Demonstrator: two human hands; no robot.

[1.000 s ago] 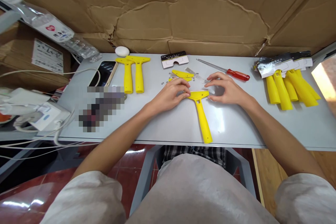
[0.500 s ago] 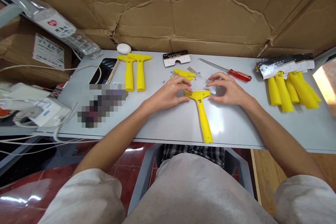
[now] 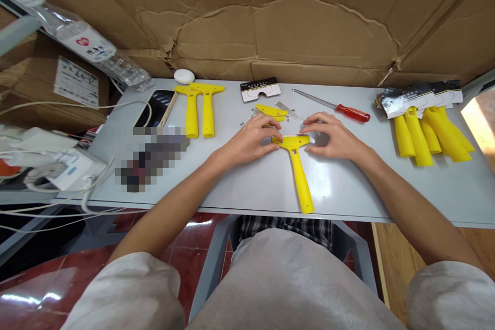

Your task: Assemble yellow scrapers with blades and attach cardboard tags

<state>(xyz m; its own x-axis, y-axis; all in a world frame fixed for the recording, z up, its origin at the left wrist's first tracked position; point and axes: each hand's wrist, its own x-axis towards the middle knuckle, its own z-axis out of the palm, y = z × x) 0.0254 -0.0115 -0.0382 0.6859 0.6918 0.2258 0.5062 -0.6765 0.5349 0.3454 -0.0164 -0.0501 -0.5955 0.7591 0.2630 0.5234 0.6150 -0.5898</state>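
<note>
A yellow scraper [image 3: 299, 175] lies on the table, its wide head away from me and its handle toward the front edge. A thin blade strip shows along the top of the head. My left hand [image 3: 255, 139] pinches the head's left end between thumb and fingers. Around the right end curl the fingers and thumb of my right hand [image 3: 334, 136], the fingertips at the blade edge. Just beyond lie loose yellow cover plates [image 3: 270, 109], several small screws [image 3: 282, 118] and a flat metal blade [image 3: 288, 111].
A red-handled screwdriver [image 3: 351, 113] and a black-and-white card [image 3: 260, 91] lie farther back. Two yellow scrapers [image 3: 208, 113] rest on the left, near a phone [image 3: 160, 105]. Several carded scrapers [image 3: 415, 139] are piled on the right. Cardboard [image 3: 290, 31] walls the back.
My right hand has closed in on the right end of the scraper head. My left hand stays at the left end. The whole view has shifted slightly.
</note>
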